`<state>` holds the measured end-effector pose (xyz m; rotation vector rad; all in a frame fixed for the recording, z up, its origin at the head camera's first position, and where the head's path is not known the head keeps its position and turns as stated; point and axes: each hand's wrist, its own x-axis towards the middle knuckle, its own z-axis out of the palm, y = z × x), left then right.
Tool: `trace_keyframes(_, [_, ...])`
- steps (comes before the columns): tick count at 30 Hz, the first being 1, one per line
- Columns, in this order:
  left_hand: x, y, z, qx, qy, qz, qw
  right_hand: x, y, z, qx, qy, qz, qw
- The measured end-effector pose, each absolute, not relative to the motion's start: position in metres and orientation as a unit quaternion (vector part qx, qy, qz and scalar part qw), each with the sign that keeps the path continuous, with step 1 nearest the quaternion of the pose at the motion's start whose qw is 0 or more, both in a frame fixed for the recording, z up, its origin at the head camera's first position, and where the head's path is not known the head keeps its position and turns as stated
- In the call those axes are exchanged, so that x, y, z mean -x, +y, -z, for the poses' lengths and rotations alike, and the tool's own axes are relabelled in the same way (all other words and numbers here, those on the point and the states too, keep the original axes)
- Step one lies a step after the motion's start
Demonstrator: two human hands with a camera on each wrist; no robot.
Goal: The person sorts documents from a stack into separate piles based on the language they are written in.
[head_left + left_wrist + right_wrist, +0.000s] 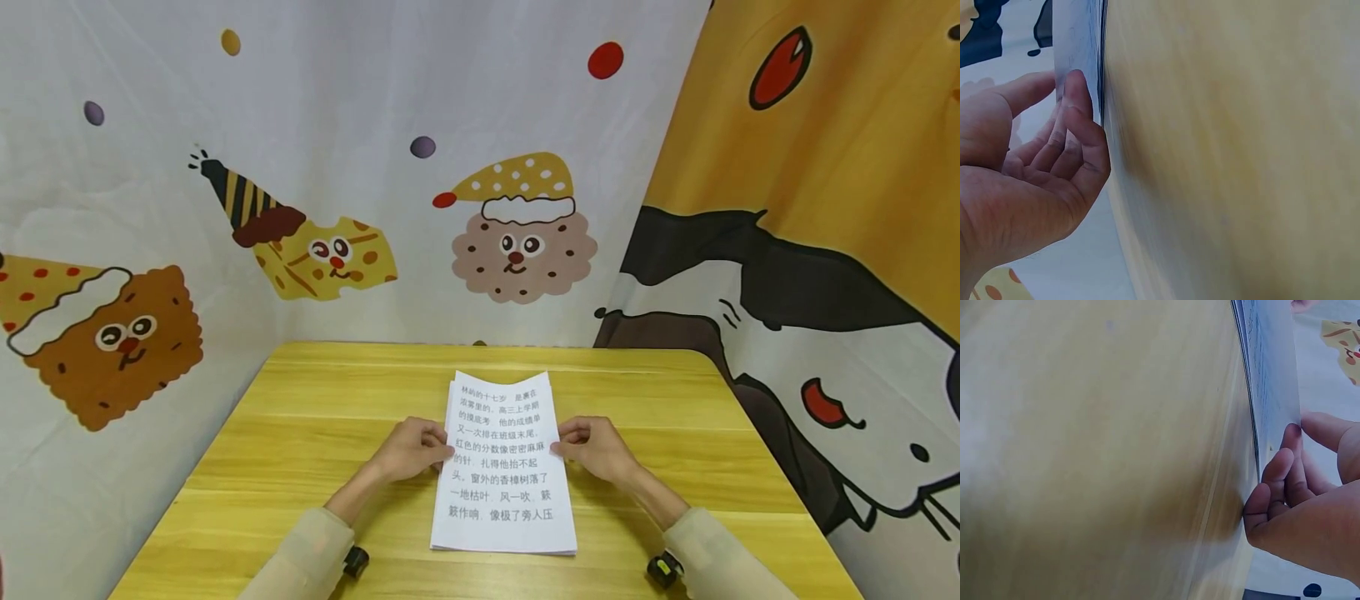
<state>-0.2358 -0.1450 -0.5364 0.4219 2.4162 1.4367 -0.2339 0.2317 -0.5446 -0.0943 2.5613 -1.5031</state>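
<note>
Now both hands (412,448) (597,450) pinch printed paper (501,471) by opposite sides.

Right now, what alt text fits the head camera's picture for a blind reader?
A person's left hand and right hand hold a paper stack, printed in Chinese on top, by its side edges at a yellow wooden table; cartoon-patterned cloth hangs behind.

a yellow wood-grain table (315,400) with a stack of printed paper sheets (504,471) on it

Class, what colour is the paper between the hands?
The paper is white with grey print, clearest in the head view.
</note>
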Motion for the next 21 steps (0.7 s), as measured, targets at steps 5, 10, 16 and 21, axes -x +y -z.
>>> trace_keyframes(5, [0.2343, -0.1437, 0.5364, -0.143, 0.844, -0.496, 0.144, 0.2334, 0.2329, 0.5452, 0.035, 0.855, 0.510, 0.088])
trace_keyframes(10, [0.2334, -0.1444, 0.5353, -0.142, 0.846, -0.495, 0.140, 0.2317, 0.2348, 0.5433, 0.045, 0.853, 0.514, 0.085])
trace_keyframes(16, [0.2329, -0.1460, 0.5330, -0.140, 0.844, -0.500, 0.132, 0.2315, 0.2381, 0.5425, 0.050, 0.846, 0.525, 0.083])
trace_keyframes(21, [0.2324, -0.1476, 0.5302, -0.135, 0.847, -0.499, 0.127, 0.2301, 0.2395, 0.5399, 0.039, 0.842, 0.531, 0.086])
